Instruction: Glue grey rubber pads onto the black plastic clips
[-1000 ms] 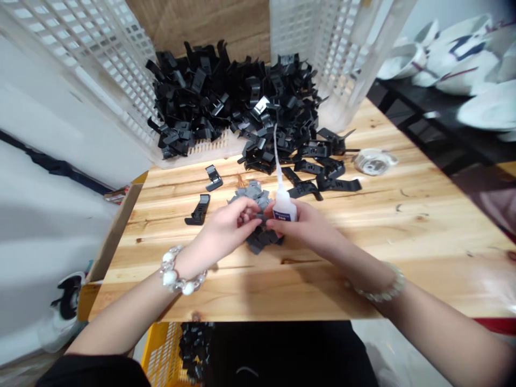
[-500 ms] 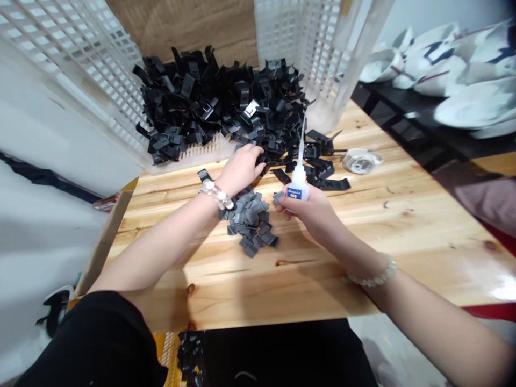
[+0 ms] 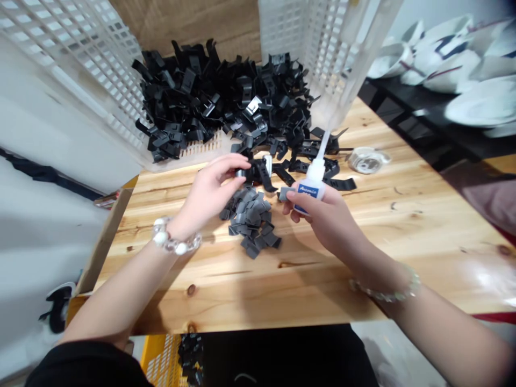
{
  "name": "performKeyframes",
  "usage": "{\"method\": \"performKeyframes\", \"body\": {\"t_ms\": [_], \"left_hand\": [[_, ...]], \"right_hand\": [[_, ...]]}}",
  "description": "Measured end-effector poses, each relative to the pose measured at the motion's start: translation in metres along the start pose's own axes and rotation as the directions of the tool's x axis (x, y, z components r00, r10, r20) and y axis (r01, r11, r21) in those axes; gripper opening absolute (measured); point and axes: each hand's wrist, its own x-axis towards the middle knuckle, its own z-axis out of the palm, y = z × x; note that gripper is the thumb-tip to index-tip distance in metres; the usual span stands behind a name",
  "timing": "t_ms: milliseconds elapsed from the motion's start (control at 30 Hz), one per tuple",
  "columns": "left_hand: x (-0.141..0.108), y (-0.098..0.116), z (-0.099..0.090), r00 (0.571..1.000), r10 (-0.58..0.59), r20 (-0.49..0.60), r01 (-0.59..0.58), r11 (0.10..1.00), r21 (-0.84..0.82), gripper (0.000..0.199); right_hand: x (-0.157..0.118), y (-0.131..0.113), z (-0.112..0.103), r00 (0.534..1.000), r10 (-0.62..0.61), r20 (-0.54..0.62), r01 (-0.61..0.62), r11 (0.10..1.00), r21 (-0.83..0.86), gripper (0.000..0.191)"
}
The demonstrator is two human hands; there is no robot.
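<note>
Black plastic clip (image 3: 258,172): long axis crosswise, left of glue bottle (image 3: 312,188), pinched by left hand (image 3: 208,192).
Right hand (image 3: 326,220): curled around glue bottle.

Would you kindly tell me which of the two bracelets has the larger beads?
The bracelet on the left wrist has the larger beads: big round white ones, while the bracelet on the right wrist is a thinner strand of small beads.

Clips (image 3: 221,102) in crate (image 3: 76,70), behind tab pile (image 3: 250,220) on tbl (image 3: 258,285)
</note>
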Motion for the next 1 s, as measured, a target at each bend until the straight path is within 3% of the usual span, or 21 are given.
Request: {"method": "performKeyframes", "body": {"t_ms": [100, 200, 300, 433, 600, 733, 833, 900, 1000], "left_hand": [[-0.031, 0.006, -0.006, 0.997, 0.078, 0.02, -0.08, 0.989, 0.127, 0.02], [-0.045, 0.001, -0.006, 0.974, 0.209, 0.081, -0.224, 0.925, 0.308, 0.026], [-0.044, -0.007, -0.001, 0.945, 0.304, 0.122, -0.327, 0.855, 0.402, 0.033], [-0.032, -0.006, 0.01, 0.934, 0.307, 0.184, -0.358, 0.788, 0.501, 0.034], [-0.026, 0.004, 0.021, 0.933, 0.313, 0.18, -0.361, 0.8, 0.48, 0.036], [-0.038, 0.015, 0.019, 0.963, 0.267, -0.04, -0.235, 0.903, 0.36, 0.033], [-0.057, 0.028, 0.016, 0.982, 0.086, -0.17, -0.057, 0.984, 0.167, 0.022], [-0.072, 0.036, 0.016, 0.98, -0.072, -0.184, 0.07, 0.997, -0.021, 0.018], [-0.093, 0.042, 0.021, 0.963, -0.245, -0.115, 0.203, 0.935, -0.29, 0.02]], "right_hand": [[-0.002, 0.001, 0.002, 1.0, 0.025, 0.015, -0.025, 1.0, -0.007, 0.016], [-0.003, 0.004, 0.005, 0.998, 0.063, 0.031, -0.062, 0.998, -0.035, 0.017], [-0.002, 0.009, 0.007, 0.996, 0.088, 0.032, -0.085, 0.993, -0.081, 0.019], [0.002, 0.014, 0.006, 0.996, 0.079, 0.03, -0.076, 0.991, -0.112, 0.019], [0.005, 0.014, 0.002, 0.999, 0.03, 0.016, -0.028, 0.997, -0.077, 0.018], [0.004, 0.011, 0.002, 1.0, 0.005, 0.019, -0.005, 1.0, -0.003, 0.017], [0.002, 0.009, 0.002, 1.0, -0.024, 0.001, 0.023, 0.997, 0.067, 0.015], [0.0, 0.007, 0.002, 0.999, -0.027, 0.029, 0.024, 0.994, 0.106, 0.014], [-0.004, 0.005, 0.003, 0.992, 0.001, 0.124, -0.018, 0.99, 0.137, 0.013]]}}
